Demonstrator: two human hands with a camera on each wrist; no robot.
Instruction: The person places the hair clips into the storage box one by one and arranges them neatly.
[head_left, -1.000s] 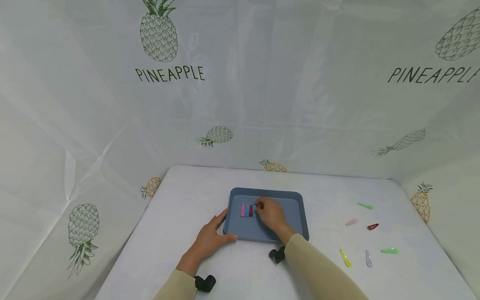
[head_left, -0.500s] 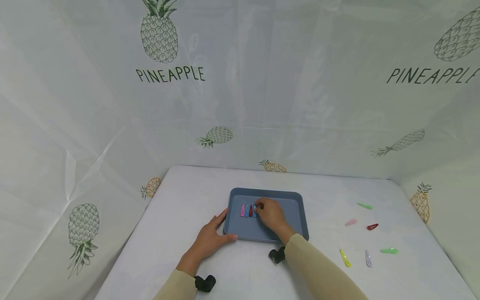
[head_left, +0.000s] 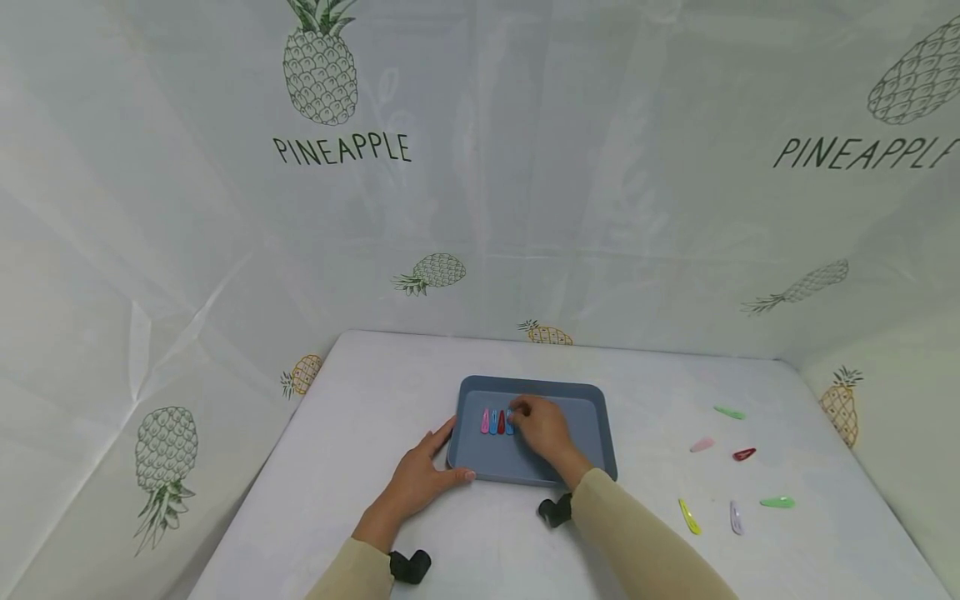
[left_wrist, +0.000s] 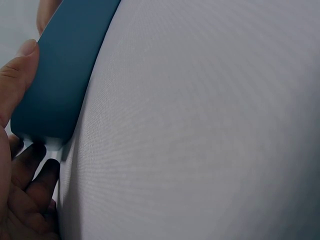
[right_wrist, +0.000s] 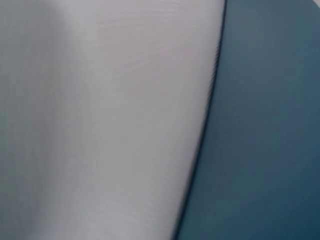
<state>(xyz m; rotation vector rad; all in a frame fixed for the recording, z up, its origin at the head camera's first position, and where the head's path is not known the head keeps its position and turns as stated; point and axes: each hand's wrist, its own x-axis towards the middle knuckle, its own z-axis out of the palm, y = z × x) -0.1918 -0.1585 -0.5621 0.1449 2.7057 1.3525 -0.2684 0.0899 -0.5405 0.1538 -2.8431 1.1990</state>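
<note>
A blue-grey tray [head_left: 487, 463] lies on the white table. Inside it, toward the left, a pink hair clip [head_left: 485, 422], a blue hair clip [head_left: 493, 422] and a dark red hair clip [head_left: 502, 422] form an upright row. At the row's right end, my right hand [head_left: 543, 429] pinches a second blue hair clip [head_left: 510, 423], whose upper part the fingers cover. My left hand [head_left: 420, 477] rests against the tray's near left corner, fingers stretched along the left side and thumb at the front edge. In the left wrist view, the thumb [left_wrist: 19, 80] touches the tray wall [left_wrist: 65, 75].
Loose hair clips lie right of the tray: green [head_left: 729, 412], pale pink [head_left: 702, 445], red [head_left: 744, 454], yellow [head_left: 689, 517], lilac [head_left: 737, 517] and another green one [head_left: 777, 502]. A pineapple-print sheet [head_left: 600, 208] hangs behind the table [head_left: 397, 375].
</note>
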